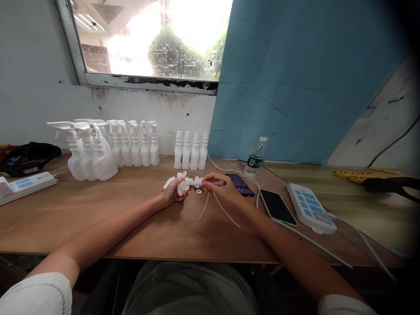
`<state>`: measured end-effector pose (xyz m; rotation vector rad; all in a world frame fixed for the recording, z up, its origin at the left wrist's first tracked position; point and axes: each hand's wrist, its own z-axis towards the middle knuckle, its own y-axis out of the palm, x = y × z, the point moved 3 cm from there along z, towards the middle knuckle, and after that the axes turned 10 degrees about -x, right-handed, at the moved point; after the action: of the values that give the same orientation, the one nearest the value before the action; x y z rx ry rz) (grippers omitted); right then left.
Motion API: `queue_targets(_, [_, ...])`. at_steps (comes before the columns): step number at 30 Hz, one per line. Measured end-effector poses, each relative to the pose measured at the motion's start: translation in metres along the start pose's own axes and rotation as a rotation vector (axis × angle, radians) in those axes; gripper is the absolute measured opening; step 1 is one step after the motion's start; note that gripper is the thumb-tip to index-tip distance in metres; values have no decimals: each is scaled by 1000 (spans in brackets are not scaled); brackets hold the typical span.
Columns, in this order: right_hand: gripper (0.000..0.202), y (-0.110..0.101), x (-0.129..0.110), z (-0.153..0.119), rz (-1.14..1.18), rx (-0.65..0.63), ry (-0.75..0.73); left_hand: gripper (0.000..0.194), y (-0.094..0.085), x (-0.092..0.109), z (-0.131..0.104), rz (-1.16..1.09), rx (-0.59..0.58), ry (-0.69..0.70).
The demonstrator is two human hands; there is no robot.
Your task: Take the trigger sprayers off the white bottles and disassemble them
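Note:
My left hand (169, 194) is closed around a white spray trigger head (182, 188), just above the table. In my right hand (226, 187) is a slim screwdriver (217, 183), its shaft pointing left with the tip at the trigger head. Whether the tip is inside the part or only touches it, I cannot tell. Beneath the shaft lies a small white ring (198, 191), with another white trigger part (197, 180) just behind. Two thin white dip tubes (226, 211) extend toward me from under my right hand; their upper ends are hidden.
White spray bottles (105, 159) with trigger heads stand back left, several headless bottles (186, 151) at back centre. On the right are a water bottle (256, 157), two phones (278, 207), a power strip (310, 208) and loose cables. Another power strip (28, 186) lies far left.

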<state>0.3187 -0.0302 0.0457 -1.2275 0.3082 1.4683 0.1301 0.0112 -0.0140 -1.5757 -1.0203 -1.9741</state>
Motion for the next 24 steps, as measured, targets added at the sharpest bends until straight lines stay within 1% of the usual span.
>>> queue_targets(2, [23,-1,1,0,-122,-9,-46,30,-1,-1,0,9,38,-5])
queue_targets(4, [20,0,-2,-1,-300,-31,-115,28,-2,-2,1,20,97,5])
queue_targets(7, [19,6,-7,-1,-582,-102,-231,27,-2,-2,1,42,137,33])
queue_targets(9, [19,12,-9,-1,-683,-142,-296,27,-2,-3,2,50,160,53])
queue_targets(11, [19,17,-9,-1,-699,-160,-326,27,-4,-3,2,45,216,88])
queue_targets(13, [19,20,-7,0,-632,-146,-288,25,-6,-3,2,33,248,107])
queue_targets(14, [19,20,-6,1,-565,-124,-242,23,-6,-2,2,26,238,102])
queue_targets(16, [22,17,-6,2,-383,-76,-118,19,-6,-2,1,19,175,71])
queue_targets(18, [24,14,-8,1,-198,-54,-25,18,-4,0,0,28,102,34])
queue_targets(20, [26,13,-13,0,-63,-55,9,18,-3,1,-2,34,53,1])
queue_targets(24, [29,12,-20,-2,111,-58,-14,17,-3,2,-4,-75,-24,-70])
